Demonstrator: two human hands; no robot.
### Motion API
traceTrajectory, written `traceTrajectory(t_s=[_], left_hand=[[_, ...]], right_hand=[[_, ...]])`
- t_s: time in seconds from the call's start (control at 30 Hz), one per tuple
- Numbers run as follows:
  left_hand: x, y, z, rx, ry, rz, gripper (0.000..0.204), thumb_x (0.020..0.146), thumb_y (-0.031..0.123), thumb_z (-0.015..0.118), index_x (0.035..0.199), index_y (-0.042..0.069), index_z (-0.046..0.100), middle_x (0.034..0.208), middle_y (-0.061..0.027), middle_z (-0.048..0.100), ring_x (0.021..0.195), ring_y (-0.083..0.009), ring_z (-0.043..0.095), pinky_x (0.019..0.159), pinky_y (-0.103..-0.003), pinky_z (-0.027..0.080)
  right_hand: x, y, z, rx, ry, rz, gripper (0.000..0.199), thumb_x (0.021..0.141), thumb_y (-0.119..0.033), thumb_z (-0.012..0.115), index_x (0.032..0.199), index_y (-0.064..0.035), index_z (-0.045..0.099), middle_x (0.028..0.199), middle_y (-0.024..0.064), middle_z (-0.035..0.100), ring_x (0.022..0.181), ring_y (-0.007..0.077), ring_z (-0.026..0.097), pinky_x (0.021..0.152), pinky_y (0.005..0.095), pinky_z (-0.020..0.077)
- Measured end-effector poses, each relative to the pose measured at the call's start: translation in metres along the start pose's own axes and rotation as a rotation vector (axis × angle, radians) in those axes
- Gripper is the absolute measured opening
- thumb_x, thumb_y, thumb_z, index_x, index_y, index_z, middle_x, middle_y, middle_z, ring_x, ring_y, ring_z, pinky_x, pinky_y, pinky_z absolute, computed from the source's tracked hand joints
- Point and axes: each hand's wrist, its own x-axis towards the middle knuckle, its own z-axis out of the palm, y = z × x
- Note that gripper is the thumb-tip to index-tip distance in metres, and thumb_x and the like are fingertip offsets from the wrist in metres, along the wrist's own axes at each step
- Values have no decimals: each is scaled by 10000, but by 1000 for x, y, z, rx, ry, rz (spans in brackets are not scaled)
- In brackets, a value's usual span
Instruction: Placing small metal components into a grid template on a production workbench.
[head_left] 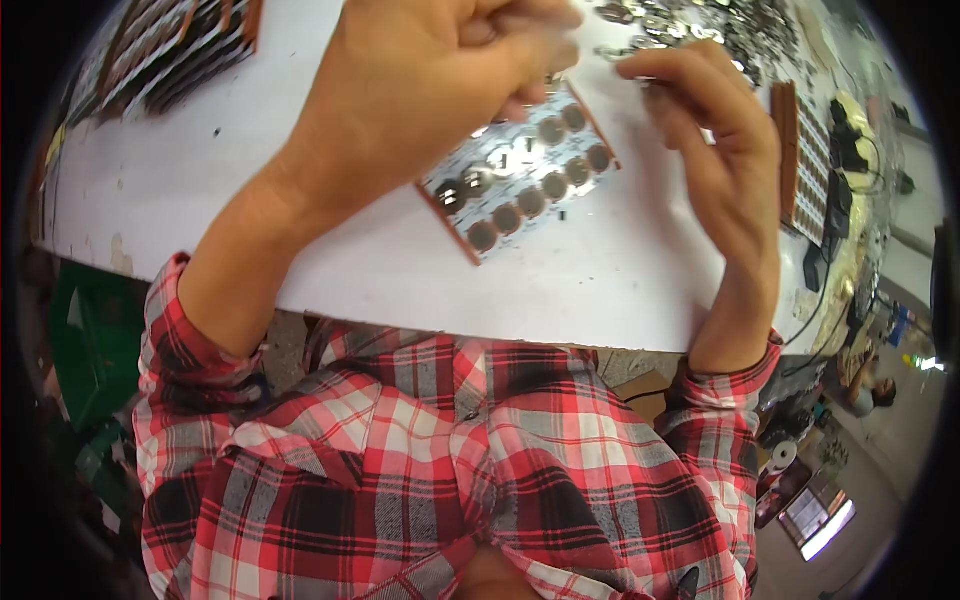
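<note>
A light blue-and-white panel [530, 185] with rows of round dark discs and copper-brown edges lies tilted on the white table. Several shiny metal discs [478, 181] sit in its upper row. Over the panel's far left part is my left hand [430, 75], its fingers curled in and blurred; whether anything is between them is hidden. My right hand [715, 130] hovers just right of the panel, near the loose metal pieces. Its fingers are bent, with the index finger and thumb a little apart, and I see nothing held there.
Many small shiny metal pieces [690, 25] are heaped at the far right. A stack of similar panels [185, 50] stands at the far left. More panels [800, 165] stand along the right side, beside black cables [825, 270]. Below the table's left edge is a green bin [95, 335].
</note>
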Motion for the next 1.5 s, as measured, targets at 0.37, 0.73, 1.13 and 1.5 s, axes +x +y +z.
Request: traceTrajectory(t_s=[0.37,0.73,1.13,1.5], left_hand=[[-21,1,-36,478,-77,362,208,849,-95,734,1048,-43,769,880,-135,754,747,-135,706,628,-231,553],[-39,-44,-27,726,-231,944,255,643,2,744,896,-24,732,878,-119,712,823,-298,700,689,-352,569],[-73,-45,11,1062,-23,813,257,630,74,717,857,-45,719,913,-119,724,872,-260,696,638,-326,531],[-81,-57,23,982,228,768,242,689,83,707,905,-24,729,965,-115,739,940,-264,698,706,-349,516]], right_hand=[[-5,-25,39,569,-76,334,171,937,42,692,1096,21,751,895,48,755,774,73,681,695,201,543],[-1,-26,31,538,-61,437,161,917,31,733,1077,26,740,877,29,745,718,27,647,583,158,478],[-4,-25,40,401,-18,302,194,902,33,759,1093,17,725,928,40,760,843,71,701,702,194,534],[-1,-21,43,193,-89,129,143,915,40,732,1053,16,755,905,23,681,730,54,653,638,187,503]])
